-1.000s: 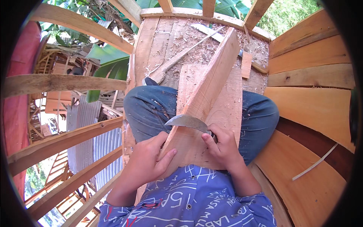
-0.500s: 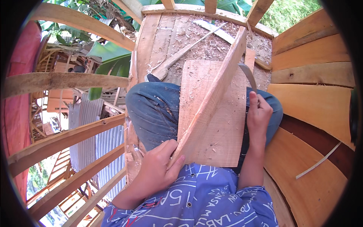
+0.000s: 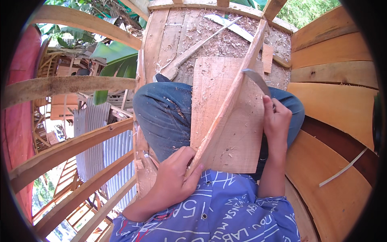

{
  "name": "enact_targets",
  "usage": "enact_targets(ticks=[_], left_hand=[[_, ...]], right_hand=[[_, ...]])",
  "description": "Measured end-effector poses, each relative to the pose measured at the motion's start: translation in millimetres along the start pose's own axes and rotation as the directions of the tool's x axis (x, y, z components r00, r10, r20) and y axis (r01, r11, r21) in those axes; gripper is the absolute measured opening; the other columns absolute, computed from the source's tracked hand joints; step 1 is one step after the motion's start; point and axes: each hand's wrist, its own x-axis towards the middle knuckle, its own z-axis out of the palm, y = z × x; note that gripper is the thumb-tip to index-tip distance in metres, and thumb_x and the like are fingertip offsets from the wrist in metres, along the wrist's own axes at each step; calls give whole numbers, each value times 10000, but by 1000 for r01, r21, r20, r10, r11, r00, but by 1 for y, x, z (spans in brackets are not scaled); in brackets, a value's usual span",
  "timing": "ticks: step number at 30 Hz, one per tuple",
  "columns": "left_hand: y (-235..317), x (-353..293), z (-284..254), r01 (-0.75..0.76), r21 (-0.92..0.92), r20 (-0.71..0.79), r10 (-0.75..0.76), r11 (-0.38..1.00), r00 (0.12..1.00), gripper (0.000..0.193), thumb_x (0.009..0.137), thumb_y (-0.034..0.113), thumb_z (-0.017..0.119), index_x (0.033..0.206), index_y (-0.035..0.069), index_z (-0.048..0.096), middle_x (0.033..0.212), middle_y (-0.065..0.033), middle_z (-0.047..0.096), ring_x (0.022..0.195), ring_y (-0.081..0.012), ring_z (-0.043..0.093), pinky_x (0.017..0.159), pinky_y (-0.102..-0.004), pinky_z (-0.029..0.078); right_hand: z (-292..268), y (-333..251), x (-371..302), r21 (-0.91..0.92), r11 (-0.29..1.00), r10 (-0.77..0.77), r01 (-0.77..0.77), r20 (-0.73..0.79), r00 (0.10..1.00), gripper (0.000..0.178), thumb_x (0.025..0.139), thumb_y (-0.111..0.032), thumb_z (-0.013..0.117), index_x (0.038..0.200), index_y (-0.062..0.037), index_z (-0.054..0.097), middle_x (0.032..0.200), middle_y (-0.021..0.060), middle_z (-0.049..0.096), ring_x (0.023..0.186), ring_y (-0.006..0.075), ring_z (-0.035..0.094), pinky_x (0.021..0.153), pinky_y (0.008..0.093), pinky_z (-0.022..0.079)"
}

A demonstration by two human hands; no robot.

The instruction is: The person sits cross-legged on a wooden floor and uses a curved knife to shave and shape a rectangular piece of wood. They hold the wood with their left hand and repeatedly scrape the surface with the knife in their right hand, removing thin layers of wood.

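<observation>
Through the head camera I have both hands in view. The left hand (image 3: 176,173) is closed on the near end of the long plank (image 3: 226,103), with the thumb along its right side and the fingers on its left; no gap shows in this grip. The right hand (image 3: 277,119) is wrapped fully around the handle of a curved knife (image 3: 256,80) (the handle itself is mostly hidden inside the fist), with the thumb extended toward the blade.

Position of the workpiece: the long plank stands on edge above a flat board (image 3: 209,92), running diagonally from the left hand up to the right. Its far end projects past the far edge of the board. The board lies over the lap, between the bent knees of the jeans (image 3: 161,117).

Position of the tool: the blade points up and to the left, its tip over the upper edge of the plank. I cannot tell whether the tip makes contact.

Surroundings: wood shavings (image 3: 217,42) cover the floor beyond the board, where a tapered stick (image 3: 189,54) lies. Slatted rails (image 3: 72,84) stand on the left and a plank wall (image 3: 330,109) on the right.
</observation>
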Motion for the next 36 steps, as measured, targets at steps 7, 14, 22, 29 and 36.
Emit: enact_targets(ticks=[7, 14, 22, 29, 36], left_hand=[[-6, 7, 1, 10, -38, 29, -9, 999, 1000, 178, 823, 94, 653, 913, 2, 529, 764, -158, 531, 673, -311, 551, 621, -372, 428], [-13, 6, 1, 20, -75, -18, -22, 997, 1000, 172, 823, 93, 646, 910, -14, 543, 758, -133, 530, 685, -229, 528, 640, -326, 414], [-15, 7, 2, -2, -96, 15, 3, 995, 1000, 165, 827, 84, 640, 913, -12, 536, 756, -127, 521, 674, -219, 517, 632, -323, 406], [-9, 13, 2, -5, -55, 25, 7, 998, 1000, 187, 820, 93, 660, 924, 6, 532, 776, -164, 532, 687, -356, 568, 613, -388, 440], [-9, 10, 4, -48, 25, 33, 47, 999, 998, 184, 806, 85, 669, 924, 14, 546, 785, -150, 532, 681, -329, 580, 605, -382, 445]], right_hand=[[-12, -29, -41, 106, 947, -316, 303, 155, 936, 523, 811, -462, 721, 593, -30, 522, 478, 122, 452, 427, 279, 506, 430, 357, 387], [18, -26, -31, -5, 926, -375, 378, 101, 921, 581, 761, -558, 718, 562, -59, 495, 498, 103, 475, 443, 283, 527, 429, 362, 394], [-17, 21, 25, -17, 1000, -1, -1, -136, 991, 590, 903, -449, 632, 638, 59, 493, 521, 180, 430, 486, 286, 335, 474, 372, 339], [-6, -29, -42, 21, 937, -346, 350, 217, 913, 568, 796, -522, 713, 598, -31, 507, 498, 114, 457, 470, 278, 520, 450, 360, 398], [12, 1, -1, -55, 990, -135, 130, -83, 987, 604, 881, -503, 637, 612, 8, 458, 527, 151, 409, 456, 265, 425, 466, 376, 361]])
